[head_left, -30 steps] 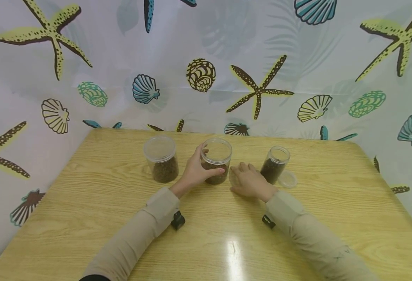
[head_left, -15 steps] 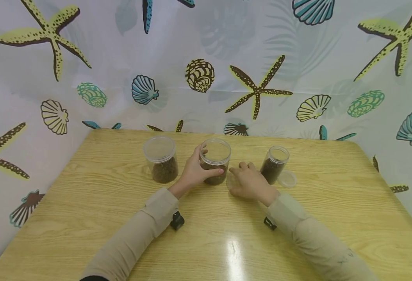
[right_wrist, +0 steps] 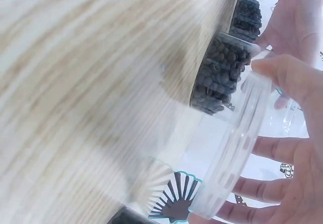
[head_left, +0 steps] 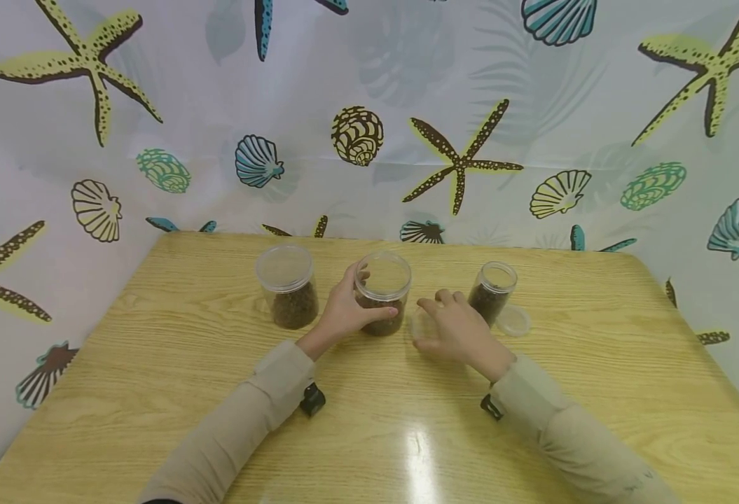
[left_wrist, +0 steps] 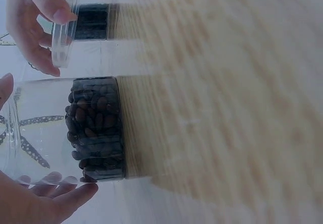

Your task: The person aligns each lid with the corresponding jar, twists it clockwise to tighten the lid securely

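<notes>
My left hand point(head_left: 344, 308) grips the wide clear jar point(head_left: 383, 290) in the middle, thumb across its front and fingers behind. Dark coffee beans point(left_wrist: 96, 128) fill its lower part; its mouth is uncovered. Just right of it, my right hand point(head_left: 456, 327) pinches a clear round lid point(right_wrist: 234, 148) by its edge, thumb on one side and fingers on the other. In the left wrist view the lid is up off the table, level with the jar's upper part. From the head, that lid is faint and partly hidden by the hand.
A second wide jar point(head_left: 287, 294) of dark beans stands to the left. Right of my right hand is a narrower jar point(head_left: 492, 294) with dark contents, and a small clear lid point(head_left: 513, 320) lies beside it. A shell-patterned cloth point(head_left: 319, 189) hangs behind the wooden table point(head_left: 369, 420).
My right hand has drawn slightly right, its fingers now more arched around the lid, which has come up from the table. My left hand keeps its grip on the middle jar.
</notes>
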Demonstrator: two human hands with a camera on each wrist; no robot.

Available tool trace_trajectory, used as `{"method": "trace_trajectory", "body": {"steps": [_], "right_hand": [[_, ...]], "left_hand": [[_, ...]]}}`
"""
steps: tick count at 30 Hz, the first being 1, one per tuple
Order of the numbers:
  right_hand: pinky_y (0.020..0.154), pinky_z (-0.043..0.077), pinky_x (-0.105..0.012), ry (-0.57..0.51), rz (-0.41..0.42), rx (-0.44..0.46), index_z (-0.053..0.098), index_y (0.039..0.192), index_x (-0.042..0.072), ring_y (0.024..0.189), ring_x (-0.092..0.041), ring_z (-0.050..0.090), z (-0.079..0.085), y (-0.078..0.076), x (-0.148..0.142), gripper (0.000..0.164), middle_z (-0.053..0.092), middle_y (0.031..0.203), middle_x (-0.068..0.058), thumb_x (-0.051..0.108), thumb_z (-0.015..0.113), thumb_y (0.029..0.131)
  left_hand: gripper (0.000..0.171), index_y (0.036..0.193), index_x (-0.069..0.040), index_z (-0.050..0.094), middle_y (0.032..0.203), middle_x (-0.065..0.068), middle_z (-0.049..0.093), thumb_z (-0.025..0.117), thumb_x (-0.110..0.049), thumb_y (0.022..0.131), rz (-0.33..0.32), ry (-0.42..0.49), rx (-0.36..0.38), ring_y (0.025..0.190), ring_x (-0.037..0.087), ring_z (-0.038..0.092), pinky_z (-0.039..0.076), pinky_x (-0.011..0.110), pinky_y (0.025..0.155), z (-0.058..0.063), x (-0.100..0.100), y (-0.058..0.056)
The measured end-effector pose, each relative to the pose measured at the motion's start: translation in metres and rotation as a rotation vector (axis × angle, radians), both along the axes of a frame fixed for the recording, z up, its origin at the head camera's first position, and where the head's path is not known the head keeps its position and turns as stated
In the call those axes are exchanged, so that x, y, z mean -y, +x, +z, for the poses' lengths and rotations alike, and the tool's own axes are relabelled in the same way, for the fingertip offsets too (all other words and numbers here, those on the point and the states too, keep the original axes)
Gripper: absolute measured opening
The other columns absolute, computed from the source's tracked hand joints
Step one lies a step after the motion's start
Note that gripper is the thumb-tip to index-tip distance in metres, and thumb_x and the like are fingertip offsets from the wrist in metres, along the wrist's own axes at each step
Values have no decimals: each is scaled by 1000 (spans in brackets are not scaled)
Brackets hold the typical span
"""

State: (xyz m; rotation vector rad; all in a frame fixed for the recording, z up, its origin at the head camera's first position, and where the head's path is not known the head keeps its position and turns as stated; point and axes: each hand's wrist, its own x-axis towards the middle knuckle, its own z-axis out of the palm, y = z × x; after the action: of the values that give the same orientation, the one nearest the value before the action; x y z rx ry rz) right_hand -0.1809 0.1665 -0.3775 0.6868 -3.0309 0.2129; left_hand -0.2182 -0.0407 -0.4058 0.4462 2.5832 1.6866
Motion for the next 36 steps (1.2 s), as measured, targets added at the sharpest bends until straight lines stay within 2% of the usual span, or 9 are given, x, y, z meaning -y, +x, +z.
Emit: {"method": "trace_trajectory", "body": {"steps": [12, 21, 28, 36], "right_hand": [[72, 49, -47, -65, 11, -71, 56, 121, 4, 97, -38, 49, 4, 9, -4, 62, 51, 112, -21, 41, 69, 73], [74, 48, -49, -74, 6, -70, 54, 123, 4, 102, -39, 48, 7, 13, -5, 65, 49, 115, -22, 43, 69, 74], [71, 49, -49, -75, 16, -86, 54, 123, 3, 99, -39, 48, 9, 17, -8, 64, 49, 114, -22, 43, 68, 75], [71, 49, -47, -91, 39, -116, 55, 121, 3, 97, -38, 49, 13, 20, -9, 62, 49, 112, -22, 42, 68, 75]], "left_hand": [[98, 141, -10, 24, 134, 19, 41, 82, -31, 66, -25, -44, -16, 124, 29, 38, 33, 49, 98, 3, 4, 7], [98, 141, -12, 25, 131, 18, 45, 82, -35, 64, -44, -92, -48, 119, 29, 43, 38, 49, 93, 2, 6, 12], [99, 140, -10, 25, 130, 19, 44, 82, -35, 64, -73, -82, -29, 117, 29, 43, 40, 47, 92, 2, 6, 18], [99, 140, -9, 25, 129, 19, 46, 84, -32, 63, -76, -95, -25, 116, 31, 45, 41, 47, 90, 6, 8, 25]]}}
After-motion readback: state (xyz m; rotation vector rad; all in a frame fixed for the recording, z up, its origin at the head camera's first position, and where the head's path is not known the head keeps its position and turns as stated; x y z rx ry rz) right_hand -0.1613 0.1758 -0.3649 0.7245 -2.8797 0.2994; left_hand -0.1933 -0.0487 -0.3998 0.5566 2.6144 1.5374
